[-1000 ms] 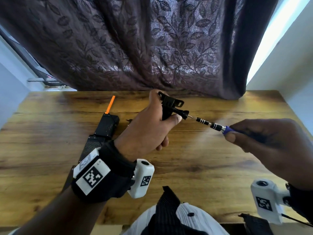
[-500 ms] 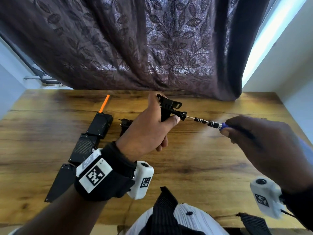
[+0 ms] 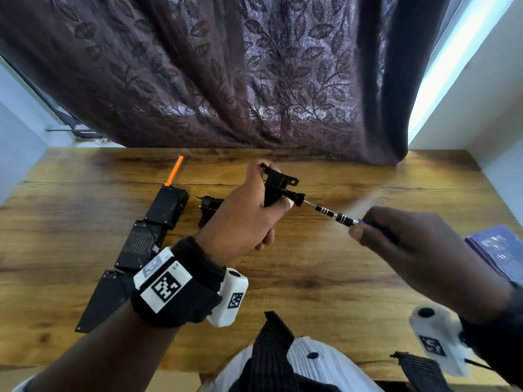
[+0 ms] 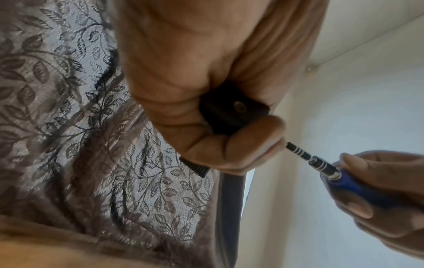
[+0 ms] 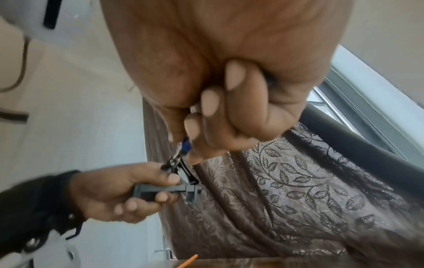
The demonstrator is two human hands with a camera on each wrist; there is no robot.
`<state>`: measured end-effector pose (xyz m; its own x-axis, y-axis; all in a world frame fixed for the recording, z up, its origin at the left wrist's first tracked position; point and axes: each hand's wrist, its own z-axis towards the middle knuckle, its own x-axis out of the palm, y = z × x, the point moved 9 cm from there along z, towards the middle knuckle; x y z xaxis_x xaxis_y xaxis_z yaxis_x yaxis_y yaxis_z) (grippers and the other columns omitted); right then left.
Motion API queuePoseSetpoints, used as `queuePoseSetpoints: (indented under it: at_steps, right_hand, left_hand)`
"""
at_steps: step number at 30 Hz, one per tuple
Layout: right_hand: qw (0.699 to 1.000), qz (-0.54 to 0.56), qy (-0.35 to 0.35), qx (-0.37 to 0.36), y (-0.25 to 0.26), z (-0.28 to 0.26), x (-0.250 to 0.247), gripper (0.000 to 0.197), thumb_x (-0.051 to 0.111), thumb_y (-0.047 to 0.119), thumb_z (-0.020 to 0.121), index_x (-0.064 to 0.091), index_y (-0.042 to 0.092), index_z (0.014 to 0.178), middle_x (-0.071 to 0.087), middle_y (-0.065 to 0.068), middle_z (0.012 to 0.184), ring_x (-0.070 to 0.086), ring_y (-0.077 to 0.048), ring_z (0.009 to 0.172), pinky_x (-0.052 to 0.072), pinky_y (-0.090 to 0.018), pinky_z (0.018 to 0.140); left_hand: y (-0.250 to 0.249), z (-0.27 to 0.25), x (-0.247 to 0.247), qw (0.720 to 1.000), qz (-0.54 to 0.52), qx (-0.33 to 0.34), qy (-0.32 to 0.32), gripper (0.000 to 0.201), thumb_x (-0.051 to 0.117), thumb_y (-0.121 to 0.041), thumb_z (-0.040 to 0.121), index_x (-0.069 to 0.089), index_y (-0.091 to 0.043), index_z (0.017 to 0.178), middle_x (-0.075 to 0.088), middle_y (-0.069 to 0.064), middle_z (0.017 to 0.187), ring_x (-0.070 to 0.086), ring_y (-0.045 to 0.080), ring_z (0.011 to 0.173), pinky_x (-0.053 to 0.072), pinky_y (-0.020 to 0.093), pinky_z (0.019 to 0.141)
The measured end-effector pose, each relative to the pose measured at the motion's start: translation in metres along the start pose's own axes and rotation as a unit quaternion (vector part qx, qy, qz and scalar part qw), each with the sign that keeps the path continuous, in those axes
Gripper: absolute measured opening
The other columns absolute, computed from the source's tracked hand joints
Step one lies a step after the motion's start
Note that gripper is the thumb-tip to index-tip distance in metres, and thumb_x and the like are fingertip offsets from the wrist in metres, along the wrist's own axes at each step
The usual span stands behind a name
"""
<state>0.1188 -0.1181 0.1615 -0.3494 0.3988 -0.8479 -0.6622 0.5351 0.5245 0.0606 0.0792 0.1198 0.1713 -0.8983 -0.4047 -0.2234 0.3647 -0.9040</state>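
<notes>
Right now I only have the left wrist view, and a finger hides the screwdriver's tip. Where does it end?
Observer: In the head view, the screwdriver tip meets the end of the black knob that sticks out of the mount gripped by the left hand.
Operator: Is the mount resting on anything?
Observer: No, it is held in the air above the wooden table.
Operator: Anything lying close by?
Observer: A small black part lies on the table just behind the left hand, beside a row of black modules.

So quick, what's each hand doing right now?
Left hand: closed, holding the bracket.
Right hand: closed, holding the screwdriver, tip at the bracket.
</notes>
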Motion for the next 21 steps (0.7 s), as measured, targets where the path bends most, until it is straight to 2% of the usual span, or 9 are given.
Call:
queuePoseSetpoints:
  at_steps: [2, 4, 7, 9, 11, 13, 16, 19, 21]
  right_hand:
    - [0.993, -0.109, -0.017, -0.036, 0.005, -0.001, 0.004, 0.029, 0.051, 0.052, 0.096, 0.053, 0.029, 0.079, 0.049, 0.009, 0.055, 0.044, -0.013, 0.044, 0.031, -0.023, 0.041]
    - [0.983, -0.173, -0.046, -0.052, 0.01, -0.002, 0.002, 0.03, 0.047, 0.043, 0.102, 0.052, 0.021, 0.081, 0.042, 0.011, 0.061, 0.028, -0.004, 0.041, 0.019, -0.021, 0.038]
    - [0.976, -0.202, -0.064, -0.051, 0.016, -0.006, -0.003, 0.034, 0.042, 0.04, 0.106, 0.048, 0.02, 0.079, 0.03, 0.013, 0.058, 0.016, 0.001, 0.041, 0.009, -0.017, 0.04]
    - [0.979, -0.188, -0.063, -0.047, 0.017, -0.007, -0.004, 0.033, 0.046, 0.04, 0.105, 0.043, 0.024, 0.076, 0.028, 0.014, 0.053, 0.017, 0.001, 0.038, 0.01, -0.016, 0.04]
    - [0.988, -0.142, -0.055, -0.036, 0.012, -0.009, -0.002, 0.033, 0.047, 0.046, 0.099, 0.036, 0.03, 0.072, 0.031, 0.011, 0.048, 0.025, -0.004, 0.036, 0.014, -0.021, 0.036]
    - [0.997, -0.069, -0.028, -0.01, 0.003, -0.01, 0.005, 0.044, 0.042, 0.058, 0.098, 0.038, 0.029, 0.066, 0.039, 0.003, 0.045, 0.037, -0.014, 0.038, 0.026, -0.031, 0.038]
    - [1.0, -0.001, -0.002, 0.019, -0.009, -0.009, 0.012, 0.051, 0.035, 0.071, 0.09, 0.045, 0.028, 0.065, 0.048, -0.002, 0.049, 0.044, -0.018, 0.043, 0.032, -0.033, 0.043]
    - [1.0, -0.019, 0.011, 0.02, -0.013, -0.009, 0.017, 0.053, 0.032, 0.069, 0.095, 0.045, 0.028, 0.065, 0.049, 0.0, 0.05, 0.045, -0.014, 0.043, 0.033, -0.032, 0.044]
    - [0.998, -0.059, 0.017, 0.009, -0.01, -0.011, 0.021, 0.045, 0.029, 0.063, 0.097, 0.04, 0.03, 0.068, 0.047, 0.003, 0.05, 0.044, -0.012, 0.043, 0.036, -0.036, 0.044]
  left_hand:
    - [0.006, 0.003, 0.003, 1.0, -0.008, -0.019, 0.001, 0.033, 0.06, -0.027, 0.104, 0.032, -0.036, 0.119, 0.066, 0.012, 0.077, 0.061, 0.027, 0.053, 0.049, 0.033, 0.046]
    - [0.008, 0.004, 0.003, 1.0, -0.011, -0.02, -0.003, 0.032, 0.059, -0.026, 0.105, 0.032, -0.036, 0.119, 0.064, 0.009, 0.075, 0.061, 0.027, 0.054, 0.048, 0.034, 0.047]
    - [0.0, 0.004, 0.001, 1.0, -0.003, 0.015, -0.008, 0.029, 0.056, -0.022, 0.105, 0.032, -0.036, 0.115, 0.068, 0.026, 0.095, 0.058, 0.032, 0.053, 0.047, 0.037, 0.047]
    - [-0.004, 0.004, 0.0, 0.999, -0.002, 0.033, 0.0, 0.03, 0.056, -0.019, 0.105, 0.033, -0.037, 0.115, 0.066, 0.032, 0.103, 0.057, 0.031, 0.052, 0.045, 0.036, 0.046]
    - [-0.007, 0.004, 0.0, 0.999, 0.0, 0.049, 0.006, 0.033, 0.055, -0.016, 0.105, 0.033, -0.038, 0.113, 0.064, 0.035, 0.104, 0.057, 0.03, 0.05, 0.044, 0.032, 0.044]
    - [-0.008, 0.004, 0.001, 0.998, 0.008, 0.062, 0.013, 0.034, 0.055, -0.013, 0.105, 0.033, -0.037, 0.115, 0.064, 0.036, 0.102, 0.056, 0.029, 0.05, 0.043, 0.026, 0.043]
    - [-0.006, 0.004, 0.003, 0.997, 0.016, 0.072, 0.02, 0.035, 0.055, -0.012, 0.105, 0.032, -0.034, 0.118, 0.065, 0.036, 0.097, 0.055, 0.028, 0.049, 0.042, 0.021, 0.044]
    - [-0.002, 0.004, 0.006, 0.997, 0.013, 0.069, 0.015, 0.035, 0.054, -0.011, 0.105, 0.031, -0.034, 0.119, 0.066, 0.034, 0.094, 0.056, 0.028, 0.05, 0.043, 0.023, 0.045]
    - [0.0, 0.004, 0.007, 0.998, 0.011, 0.068, 0.006, 0.035, 0.053, -0.011, 0.105, 0.031, -0.034, 0.119, 0.067, 0.033, 0.096, 0.056, 0.028, 0.05, 0.043, 0.023, 0.046]
